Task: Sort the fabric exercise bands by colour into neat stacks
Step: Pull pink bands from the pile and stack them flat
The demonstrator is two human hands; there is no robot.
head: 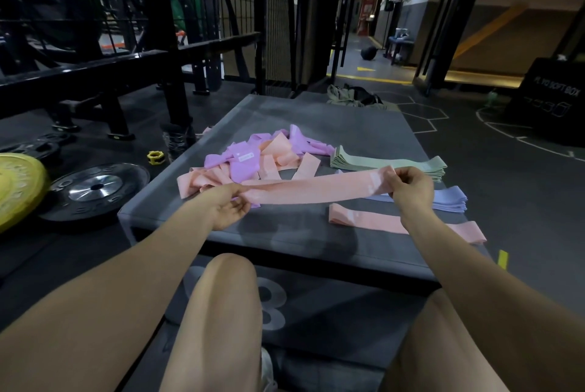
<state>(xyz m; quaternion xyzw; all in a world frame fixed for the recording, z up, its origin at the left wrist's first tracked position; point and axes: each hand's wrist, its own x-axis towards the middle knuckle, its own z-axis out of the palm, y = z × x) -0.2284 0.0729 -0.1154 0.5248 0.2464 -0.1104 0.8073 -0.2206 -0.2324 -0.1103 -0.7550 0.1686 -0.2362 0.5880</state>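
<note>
Gym plyo box (285, 233) at frame centre: pink band (316, 190) is pinched taut between left hand (229, 208) and right hand (411, 187), seemingly to flatten it for the pink stack (364, 219).

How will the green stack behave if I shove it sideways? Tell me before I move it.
The green stack is many thin folded layers, so it would probably shear and fan out rather than slide as one block. It looks soft and light, like the pink band sagging between the left hand and right hand. The matte grey box top may drag on the bottom layer.
</note>
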